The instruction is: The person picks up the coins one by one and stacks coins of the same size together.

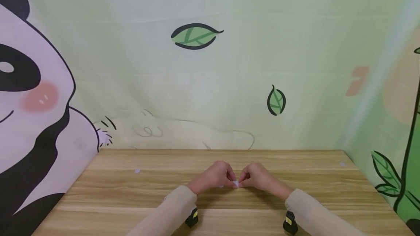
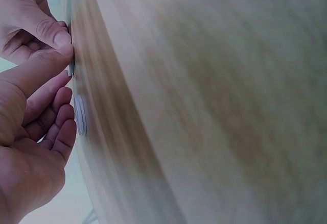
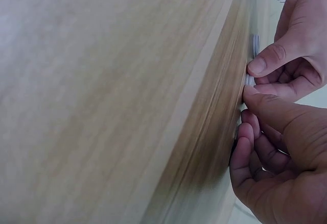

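Close together over the middle of the table, my left hand (image 1: 214, 177) and right hand (image 1: 257, 177) meet at a small pale round disc (image 1: 236, 184). Thumb and fingers of each hand pinch it from opposite sides. In the right wrist view the pinched disc (image 3: 249, 80) shows edge-on between the two thumbs, partly covered; whether it is one layer or several I cannot tell. Beside the left hand's curled lower fingers a small stack of pale discs (image 2: 80, 115) lies on the table, and its edge (image 1: 221, 186) peeks out under that hand.
On the wooden table (image 1: 157, 199) one pale disc (image 1: 137, 170) lies at the left and another pale disc (image 1: 342, 164) near the far right corner. Behind the table's back edge hangs a green cloth backdrop (image 1: 229, 94) printed with a panda and leaves.
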{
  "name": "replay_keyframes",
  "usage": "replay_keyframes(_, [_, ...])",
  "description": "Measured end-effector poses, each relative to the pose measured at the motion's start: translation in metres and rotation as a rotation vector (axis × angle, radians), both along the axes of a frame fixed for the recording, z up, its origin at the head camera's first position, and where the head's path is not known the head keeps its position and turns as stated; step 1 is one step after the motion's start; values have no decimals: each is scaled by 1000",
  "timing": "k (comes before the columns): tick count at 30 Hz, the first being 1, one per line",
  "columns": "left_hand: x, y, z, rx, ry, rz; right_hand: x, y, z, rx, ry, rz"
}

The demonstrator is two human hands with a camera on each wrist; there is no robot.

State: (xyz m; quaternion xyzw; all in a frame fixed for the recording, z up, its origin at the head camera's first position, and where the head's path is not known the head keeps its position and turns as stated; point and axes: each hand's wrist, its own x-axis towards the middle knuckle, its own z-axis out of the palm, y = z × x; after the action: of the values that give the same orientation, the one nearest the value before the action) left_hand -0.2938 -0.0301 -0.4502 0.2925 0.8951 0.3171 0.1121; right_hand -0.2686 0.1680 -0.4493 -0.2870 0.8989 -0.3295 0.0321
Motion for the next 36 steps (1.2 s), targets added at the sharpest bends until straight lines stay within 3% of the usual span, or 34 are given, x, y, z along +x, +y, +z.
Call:
replay_keyframes(9, [-2, -9, 1, 11, -26, -5, 2, -1, -1, 24, -43, -30])
replay_keyframes(20, [0, -6, -2, -17, 7, -35, 5, -2, 4, 48, -2, -8])
replay_keyframes(36, [-1, -5, 0, -3, -22, -23, 3, -2, 2, 12, 0, -10])
